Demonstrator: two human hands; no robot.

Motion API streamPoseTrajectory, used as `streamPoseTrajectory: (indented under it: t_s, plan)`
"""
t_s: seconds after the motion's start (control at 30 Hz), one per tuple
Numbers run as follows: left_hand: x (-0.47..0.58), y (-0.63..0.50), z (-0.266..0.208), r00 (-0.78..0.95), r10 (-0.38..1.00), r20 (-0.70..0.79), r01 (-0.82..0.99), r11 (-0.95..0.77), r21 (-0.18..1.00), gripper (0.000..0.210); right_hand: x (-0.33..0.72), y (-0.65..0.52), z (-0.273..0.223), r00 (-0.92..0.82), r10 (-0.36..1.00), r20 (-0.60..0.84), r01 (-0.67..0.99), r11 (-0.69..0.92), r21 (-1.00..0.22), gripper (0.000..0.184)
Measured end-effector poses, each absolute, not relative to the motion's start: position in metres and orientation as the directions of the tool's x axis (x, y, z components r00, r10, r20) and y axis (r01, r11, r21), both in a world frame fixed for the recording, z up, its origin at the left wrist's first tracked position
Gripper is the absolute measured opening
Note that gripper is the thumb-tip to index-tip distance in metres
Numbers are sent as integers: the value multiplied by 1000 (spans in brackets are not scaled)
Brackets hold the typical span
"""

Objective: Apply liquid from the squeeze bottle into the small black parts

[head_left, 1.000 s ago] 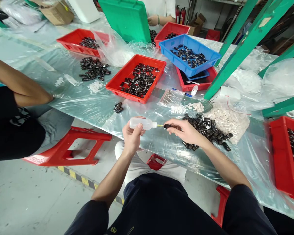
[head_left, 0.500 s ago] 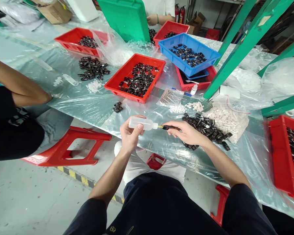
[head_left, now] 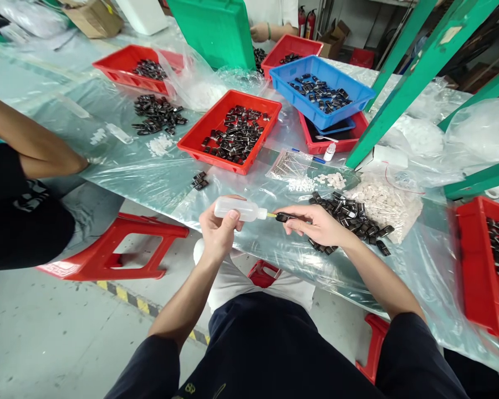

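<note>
My left hand is wrapped round a translucent squeeze bottle, held on its side with its thin yellowish tip pointing right. The tip reaches a small glossy black part; whether it touches or enters the part I cannot tell. My right hand pinches that part between thumb and fingers. A pile of similar black parts lies on the plastic-covered table just beyond my right hand. A few more black parts sit past my left hand.
A red tray of black parts stands ahead, and a blue tray is stacked behind right. White pellets and a bag of pale pieces lie beside the pile. Green posts rise at right. Another person's arm rests at left.
My left hand and the bottle have shifted slightly left, and the black part is tilted a little differently in my right hand. Otherwise the scene looks the same.
</note>
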State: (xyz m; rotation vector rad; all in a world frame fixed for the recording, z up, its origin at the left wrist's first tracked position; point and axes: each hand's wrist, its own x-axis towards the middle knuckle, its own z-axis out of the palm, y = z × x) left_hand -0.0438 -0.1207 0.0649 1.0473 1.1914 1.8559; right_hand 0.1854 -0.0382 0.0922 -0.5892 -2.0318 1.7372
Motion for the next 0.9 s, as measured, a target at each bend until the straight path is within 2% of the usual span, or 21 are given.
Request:
streamPoseTrajectory:
  t_s: [0.33, 0.5, 0.9]
  plan:
    - [-43, -119, 70, -449, 855, 262, -125, -350, 928, 50, 187, -39, 96, -832, 553, 36, 76, 179, -981, 36]
    - [-48, -121, 67, -398, 864, 308, -69, -363, 929, 43, 187, -40, 99, -823, 565, 58, 91, 232, -968, 36]
    - [-58, -121, 67, -369, 878, 306, -12, -334, 943, 46, 187, -42, 98, -827, 551, 112, 86, 322, -943, 35]
